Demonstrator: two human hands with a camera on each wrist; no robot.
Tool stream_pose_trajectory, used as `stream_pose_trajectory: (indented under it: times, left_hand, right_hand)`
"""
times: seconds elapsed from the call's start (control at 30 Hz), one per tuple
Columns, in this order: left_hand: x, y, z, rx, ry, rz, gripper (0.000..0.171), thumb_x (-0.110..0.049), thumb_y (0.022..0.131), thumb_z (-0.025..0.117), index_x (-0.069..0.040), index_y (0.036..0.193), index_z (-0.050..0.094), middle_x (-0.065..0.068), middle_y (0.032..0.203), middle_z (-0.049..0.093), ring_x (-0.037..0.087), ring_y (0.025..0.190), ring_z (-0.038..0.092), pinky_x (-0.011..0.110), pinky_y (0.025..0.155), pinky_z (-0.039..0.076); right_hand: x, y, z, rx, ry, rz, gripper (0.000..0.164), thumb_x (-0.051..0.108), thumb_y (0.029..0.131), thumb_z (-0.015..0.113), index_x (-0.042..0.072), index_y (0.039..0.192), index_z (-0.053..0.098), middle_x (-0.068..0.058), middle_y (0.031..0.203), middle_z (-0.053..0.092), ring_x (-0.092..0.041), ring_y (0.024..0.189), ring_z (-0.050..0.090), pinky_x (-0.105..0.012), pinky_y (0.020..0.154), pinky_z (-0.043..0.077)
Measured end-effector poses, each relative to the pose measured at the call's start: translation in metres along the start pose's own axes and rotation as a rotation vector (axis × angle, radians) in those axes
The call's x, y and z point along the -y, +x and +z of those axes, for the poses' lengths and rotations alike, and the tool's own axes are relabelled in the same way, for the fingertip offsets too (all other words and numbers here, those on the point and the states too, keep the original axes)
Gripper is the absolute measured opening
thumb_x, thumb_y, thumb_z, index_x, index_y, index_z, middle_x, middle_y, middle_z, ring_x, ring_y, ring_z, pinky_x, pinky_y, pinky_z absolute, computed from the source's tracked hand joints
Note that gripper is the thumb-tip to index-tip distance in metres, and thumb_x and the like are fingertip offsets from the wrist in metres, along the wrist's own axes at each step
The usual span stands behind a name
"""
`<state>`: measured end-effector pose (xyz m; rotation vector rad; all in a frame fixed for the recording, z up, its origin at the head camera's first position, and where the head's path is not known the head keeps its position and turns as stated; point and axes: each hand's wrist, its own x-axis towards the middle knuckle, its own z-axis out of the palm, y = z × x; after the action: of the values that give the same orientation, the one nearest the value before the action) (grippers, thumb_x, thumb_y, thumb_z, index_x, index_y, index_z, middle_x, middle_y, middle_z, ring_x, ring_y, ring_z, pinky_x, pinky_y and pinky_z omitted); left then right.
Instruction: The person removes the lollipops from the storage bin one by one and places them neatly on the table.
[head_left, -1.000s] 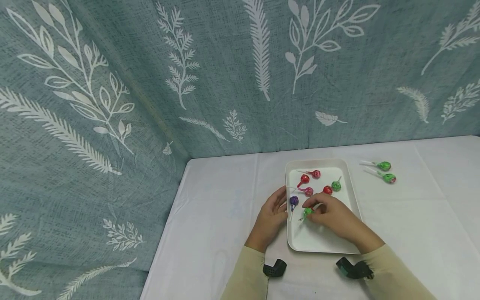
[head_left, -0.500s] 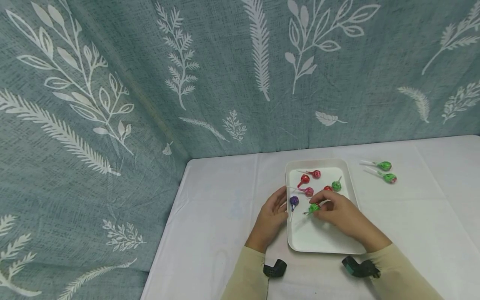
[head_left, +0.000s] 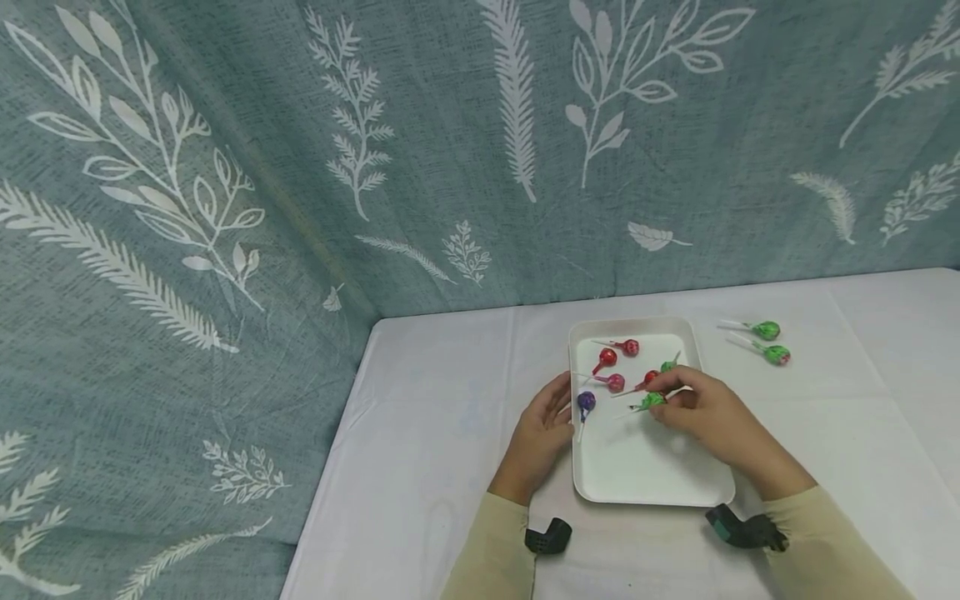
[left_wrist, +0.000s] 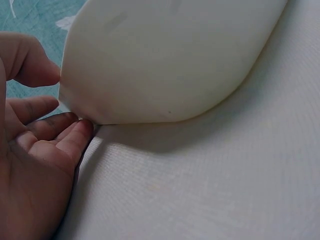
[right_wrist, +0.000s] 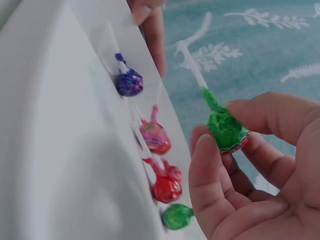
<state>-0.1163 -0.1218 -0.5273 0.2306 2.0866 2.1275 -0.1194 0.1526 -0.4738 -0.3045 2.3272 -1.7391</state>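
Observation:
Between the thumb and fingers of my right hand point(head_left: 708, 417) is a green-wrapped lollipop point(right_wrist: 226, 127), its white stick pointing away from the palm. This hand hovers over a white tray point(head_left: 652, 471). My left hand point(head_left: 538, 435) rests against the tray's left side, its fingertips touching the outer wall in the left wrist view. Along the tray's left and upper parts lie a purple lollipop point(head_left: 587, 402), a pink lollipop point(head_left: 615, 383) and several red ones point(head_left: 607, 357). Another green lollipop point(right_wrist: 177, 216) lies in the tray, partly hidden by my right hand in the head view.
Two green lollipops point(head_left: 777, 356) lie on the white cloth to the right of the tray, sticks pointing left. The white-covered table point(head_left: 427, 433) meets a teal leaf-patterned curtain point(head_left: 420, 125) at its back and left. Black wrist devices point(head_left: 549, 536) sit near both sleeves.
My right hand has carried the green lollipop up and to the right over the tray, now covering part of the other green one. My left hand stays at the tray's side.

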Motion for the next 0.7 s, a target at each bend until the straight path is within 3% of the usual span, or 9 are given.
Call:
stream_pose_trajectory:
  times: [0.17, 0.37, 0.7]
  left_hand:
    - [-0.001, 0.0, 0.0, 0.003, -0.01, 0.004, 0.079, 0.008, 0.089, 0.053, -0.002, 0.166, 0.041, 0.011, 0.167, 0.046, 0.024, 0.149, 0.05, 0.031, 0.117, 0.046]
    - [0.0, 0.0, 0.0, 0.003, -0.018, 0.007, 0.078, 0.007, 0.09, 0.053, -0.002, 0.166, 0.041, 0.011, 0.167, 0.045, 0.025, 0.149, 0.049, 0.031, 0.118, 0.046]
    - [0.002, 0.0, -0.001, 0.01, -0.014, 0.006, 0.078, 0.009, 0.09, 0.052, -0.002, 0.166, 0.04, 0.01, 0.167, 0.045, 0.024, 0.15, 0.048, 0.03, 0.118, 0.045]
  right_hand:
    - [0.001, -0.002, -0.014, -0.049, -0.017, 0.008, 0.033, 0.01, 0.102, 0.075, -0.001, 0.133, 0.066, -0.012, 0.106, 0.07, -0.019, 0.09, 0.067, -0.029, 0.074, 0.059]
    - [-0.006, -0.005, -0.033, -0.141, -0.014, 0.002, 0.036, 0.014, 0.105, 0.074, -0.002, 0.135, 0.064, -0.01, 0.103, 0.073, -0.015, 0.092, 0.069, -0.024, 0.078, 0.059]
    - [-0.014, -0.012, -0.06, -0.282, 0.029, 0.004, 0.027, 0.014, 0.106, 0.071, 0.004, 0.131, 0.067, 0.007, 0.112, 0.074, -0.009, 0.094, 0.074, -0.02, 0.08, 0.061]
